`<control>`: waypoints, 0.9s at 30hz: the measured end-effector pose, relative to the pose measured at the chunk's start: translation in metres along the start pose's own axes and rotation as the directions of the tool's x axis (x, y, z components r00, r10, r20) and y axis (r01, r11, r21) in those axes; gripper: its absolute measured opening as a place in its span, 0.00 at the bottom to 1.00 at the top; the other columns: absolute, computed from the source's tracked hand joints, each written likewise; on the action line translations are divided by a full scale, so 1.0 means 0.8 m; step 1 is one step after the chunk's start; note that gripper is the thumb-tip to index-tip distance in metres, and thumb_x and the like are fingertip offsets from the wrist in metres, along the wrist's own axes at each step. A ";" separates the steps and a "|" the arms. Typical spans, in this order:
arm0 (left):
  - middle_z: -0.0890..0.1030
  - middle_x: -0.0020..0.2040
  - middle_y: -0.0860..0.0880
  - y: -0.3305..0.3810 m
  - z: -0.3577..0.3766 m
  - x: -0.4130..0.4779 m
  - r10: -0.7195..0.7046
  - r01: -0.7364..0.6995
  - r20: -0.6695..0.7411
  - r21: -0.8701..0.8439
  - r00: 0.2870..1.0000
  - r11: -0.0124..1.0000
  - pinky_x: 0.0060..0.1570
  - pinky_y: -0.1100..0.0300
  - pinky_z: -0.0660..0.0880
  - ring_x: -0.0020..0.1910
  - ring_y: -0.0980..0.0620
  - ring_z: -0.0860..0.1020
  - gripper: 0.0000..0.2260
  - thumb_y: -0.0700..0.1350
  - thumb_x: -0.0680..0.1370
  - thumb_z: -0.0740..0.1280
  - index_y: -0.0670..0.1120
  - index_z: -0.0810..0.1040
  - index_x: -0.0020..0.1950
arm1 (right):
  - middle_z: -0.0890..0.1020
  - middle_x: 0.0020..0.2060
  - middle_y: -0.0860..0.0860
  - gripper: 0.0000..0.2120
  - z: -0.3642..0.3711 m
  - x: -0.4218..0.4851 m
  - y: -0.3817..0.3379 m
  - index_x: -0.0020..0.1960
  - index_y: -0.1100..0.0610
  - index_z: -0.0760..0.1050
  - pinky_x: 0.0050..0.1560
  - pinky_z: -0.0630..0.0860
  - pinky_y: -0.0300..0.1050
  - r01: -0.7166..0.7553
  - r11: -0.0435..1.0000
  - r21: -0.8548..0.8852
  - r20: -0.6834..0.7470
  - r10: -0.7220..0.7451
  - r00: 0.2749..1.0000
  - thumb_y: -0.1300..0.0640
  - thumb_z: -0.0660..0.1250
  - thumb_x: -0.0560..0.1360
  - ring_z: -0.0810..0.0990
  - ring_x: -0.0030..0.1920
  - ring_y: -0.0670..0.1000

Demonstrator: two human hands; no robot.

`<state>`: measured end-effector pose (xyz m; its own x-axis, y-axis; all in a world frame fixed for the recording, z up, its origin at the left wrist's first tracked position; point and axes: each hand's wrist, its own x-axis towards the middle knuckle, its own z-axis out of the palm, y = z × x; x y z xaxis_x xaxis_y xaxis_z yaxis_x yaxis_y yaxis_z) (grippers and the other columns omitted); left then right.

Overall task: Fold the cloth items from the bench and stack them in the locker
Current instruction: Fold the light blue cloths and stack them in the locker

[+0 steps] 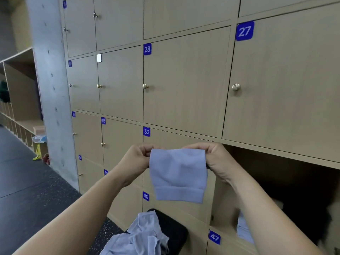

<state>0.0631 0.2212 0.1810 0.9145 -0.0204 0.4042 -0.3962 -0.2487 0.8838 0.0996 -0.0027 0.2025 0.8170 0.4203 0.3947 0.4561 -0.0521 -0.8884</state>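
Hanging in midair before the closed doors, the folded cloth (178,174) was pinched at its top corners by the left hand (137,159) and right hand (218,160); loose cloths (139,236) lay on the bench (174,230) below, the open locker (287,190) right.

Cloth pile (139,236) cut off below, folded stack (241,230) partly behind forearm (272,214)

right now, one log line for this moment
left hand: pinches cloth top corner | right hand: pinches other top corner | pile: on bench
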 end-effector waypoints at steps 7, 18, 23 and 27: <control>0.86 0.48 0.41 -0.013 0.011 0.000 -0.067 0.064 -0.025 -0.112 0.997 0.992 0.46 0.59 0.81 0.45 0.48 0.83 0.08 0.33 0.79 0.65 0.38 0.83 0.53 | 0.85 0.41 0.56 0.12 -0.013 -0.013 0.011 0.45 0.57 0.84 0.42 0.74 0.46 -0.060 0.998 0.019 -0.037 0.061 0.997 0.70 0.65 0.75 0.80 0.40 0.54; 0.85 0.50 0.44 -0.029 0.036 -0.008 -0.279 0.320 0.157 -0.424 0.947 0.847 0.46 0.58 0.79 0.47 0.48 0.83 0.18 0.51 0.80 0.62 0.37 0.80 0.54 | 0.85 0.36 0.49 0.10 -0.016 -0.019 0.031 0.44 0.57 0.83 0.35 0.77 0.37 -0.084 0.995 0.048 -0.090 0.088 0.992 0.70 0.67 0.74 0.82 0.35 0.45; 0.86 0.49 0.45 -0.032 0.054 -0.006 -0.178 0.188 0.061 -0.273 0.982 0.944 0.45 0.64 0.78 0.47 0.52 0.83 0.15 0.50 0.79 0.65 0.40 0.83 0.54 | 0.86 0.39 0.52 0.11 -0.025 -0.025 0.039 0.45 0.58 0.83 0.38 0.76 0.41 -0.094 0.996 0.007 -0.085 0.094 0.992 0.70 0.66 0.75 0.81 0.38 0.48; 0.86 0.48 0.44 -0.029 0.060 -0.004 -0.104 0.119 0.087 -0.196 0.991 0.973 0.48 0.62 0.78 0.46 0.52 0.83 0.12 0.49 0.80 0.65 0.41 0.83 0.52 | 0.85 0.45 0.57 0.20 -0.048 -0.034 0.039 0.50 0.60 0.81 0.42 0.79 0.36 -0.134 0.989 0.062 -0.129 0.141 0.982 0.77 0.55 0.71 0.83 0.43 0.49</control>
<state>0.0733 0.1806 0.1476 0.9544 -0.0786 0.2880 -0.2926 -0.0549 0.9546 0.1054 -0.0504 0.1730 0.9118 0.2888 0.2920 0.3193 -0.0514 -0.9463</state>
